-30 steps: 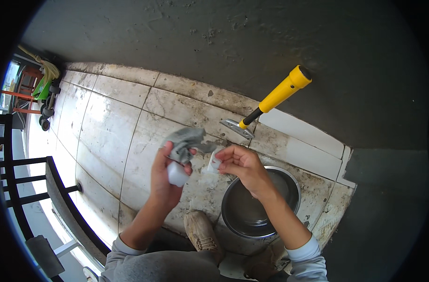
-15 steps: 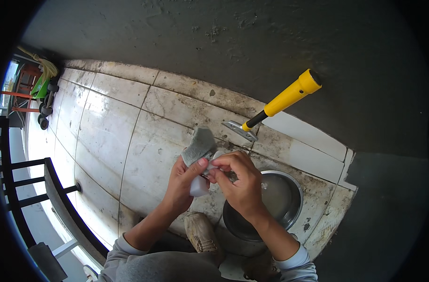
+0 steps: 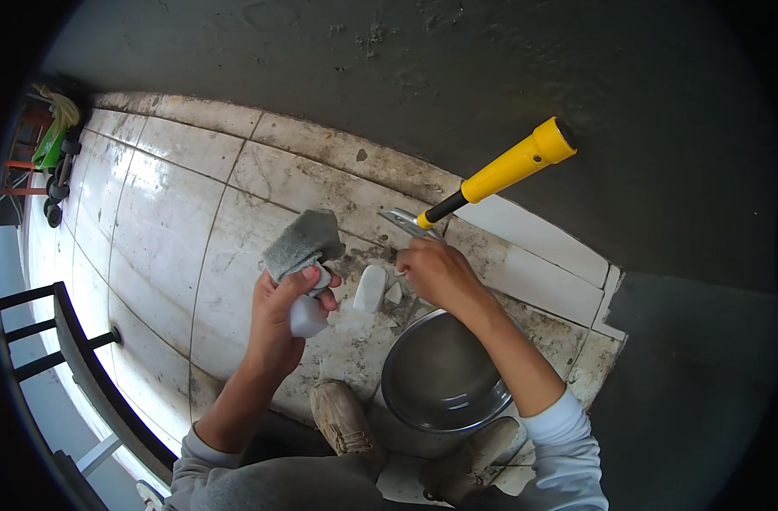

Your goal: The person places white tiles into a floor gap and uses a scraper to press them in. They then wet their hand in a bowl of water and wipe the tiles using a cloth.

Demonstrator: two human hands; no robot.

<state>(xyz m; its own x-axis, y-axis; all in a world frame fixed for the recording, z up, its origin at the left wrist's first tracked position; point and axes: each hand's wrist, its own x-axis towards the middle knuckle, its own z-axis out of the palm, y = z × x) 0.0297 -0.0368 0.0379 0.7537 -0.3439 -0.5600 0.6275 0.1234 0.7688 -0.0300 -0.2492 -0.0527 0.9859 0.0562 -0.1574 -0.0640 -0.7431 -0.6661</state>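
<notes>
My left hand (image 3: pixel 278 319) is closed around a grey cloth (image 3: pixel 304 243) and a smooth white block (image 3: pixel 307 317); the cloth sticks up above the thumb, the block shows below it. My right hand (image 3: pixel 440 271) is low over the tiles, its fingers pinched together; a whitish edge shows at the fingertips, but what they hold is mostly hidden. Just left of those fingertips lie a rounded white piece (image 3: pixel 370 289) and a small white chip (image 3: pixel 394 294). Beyond my right hand a scraper (image 3: pixel 508 172) with a yellow handle and metal head leans against the dark wall.
A metal basin (image 3: pixel 444 375) with cloudy water stands under my right forearm, close to my shoes (image 3: pixel 342 417). Along the left is a dark barred frame (image 3: pixel 108 366). A green dustpan (image 3: pixel 50 146) and a broom (image 3: pixel 61 109) are at the far left.
My hands have come apart: the left has drawn back to the left with the cloth and block, the right has reached forward near the scraper head. White pieces on the tiles are now uncovered.
</notes>
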